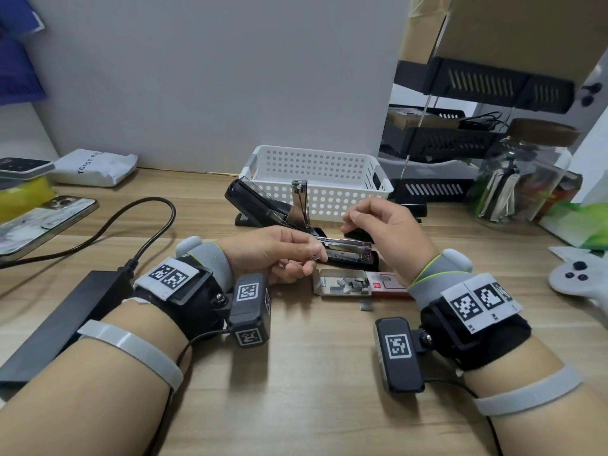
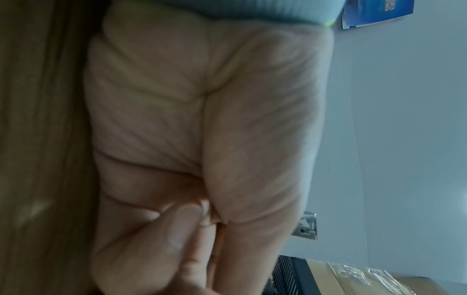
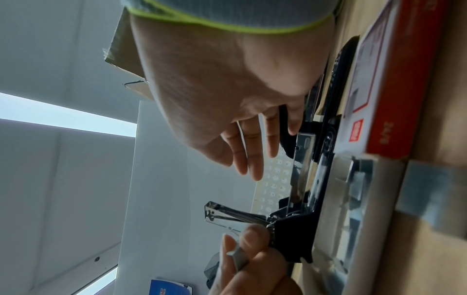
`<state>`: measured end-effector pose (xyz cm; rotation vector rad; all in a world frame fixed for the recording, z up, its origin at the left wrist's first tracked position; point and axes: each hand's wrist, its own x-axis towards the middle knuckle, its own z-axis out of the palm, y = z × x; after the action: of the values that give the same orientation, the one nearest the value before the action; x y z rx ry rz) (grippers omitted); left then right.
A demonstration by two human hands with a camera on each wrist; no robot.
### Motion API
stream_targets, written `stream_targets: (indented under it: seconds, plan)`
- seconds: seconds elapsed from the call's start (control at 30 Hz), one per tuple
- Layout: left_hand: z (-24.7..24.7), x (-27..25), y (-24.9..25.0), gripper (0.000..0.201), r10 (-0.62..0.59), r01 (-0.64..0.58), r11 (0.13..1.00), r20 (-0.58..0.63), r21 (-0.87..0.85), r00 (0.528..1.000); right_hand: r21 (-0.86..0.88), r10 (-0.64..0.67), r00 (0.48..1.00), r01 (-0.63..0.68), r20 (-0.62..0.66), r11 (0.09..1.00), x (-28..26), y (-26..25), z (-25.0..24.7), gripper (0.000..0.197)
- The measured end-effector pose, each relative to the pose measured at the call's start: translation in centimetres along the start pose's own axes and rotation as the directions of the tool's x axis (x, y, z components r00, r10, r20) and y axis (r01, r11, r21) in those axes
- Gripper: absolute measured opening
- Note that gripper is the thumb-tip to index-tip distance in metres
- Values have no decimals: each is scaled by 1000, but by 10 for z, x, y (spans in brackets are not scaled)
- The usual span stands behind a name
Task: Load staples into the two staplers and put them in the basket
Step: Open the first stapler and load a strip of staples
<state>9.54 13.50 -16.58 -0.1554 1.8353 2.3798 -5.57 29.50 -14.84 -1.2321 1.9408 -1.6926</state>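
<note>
loading has only begun: left hand (image 1: 279, 255) pinches a staple strip (image 3: 238, 257), right hand (image 1: 381, 228) hovers loose over the open stapler (image 1: 345, 248); basket (image 1: 316, 179) holds none.

A black plastic stapler (image 1: 342, 250) is lying open on the wooden counter (image 1: 296, 373), its silver metal magazine (image 1: 345, 242) exposed. A second black stapler (image 1: 260, 205) is sitting behind it, against the white perforated plastic basket (image 1: 316, 179). A short grey staple strip (image 3: 238, 257) is being pinched above the open red staple box (image 1: 358, 283).
</note>
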Motion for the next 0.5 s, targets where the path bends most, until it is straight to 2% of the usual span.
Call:
stream_targets:
  seconds: [0.1, 0.2, 0.3, 0.4, 0.5]
  plan:
    - [0, 0, -1, 13, 10, -10, 1000, -4, -8, 1000, 3, -33, 998, 33, 46, 999, -3, -2, 0, 10]
    - [1, 2, -1, 11, 59, -58, 998, 30, -29, 998, 0, -38, 986, 38, 162, 999, -8, -5, 1, 6]
    - [1, 3, -1, 11, 94, -91, 994, 61, -53, 994, -18, -22, 959, 28, 284, 999, -12, -7, 3, 14]
    - [3, 4, -1, 12, 126, -121, 989, 67, -85, 990, -4, 2, 952, -1, 306, 1000, -13, -8, 3, 23]
    - [3, 4, -2, 16, 142, -136, 986, 54, -100, 988, 16, 1, 939, -6, 343, 1000, -13, -6, 2, 20]
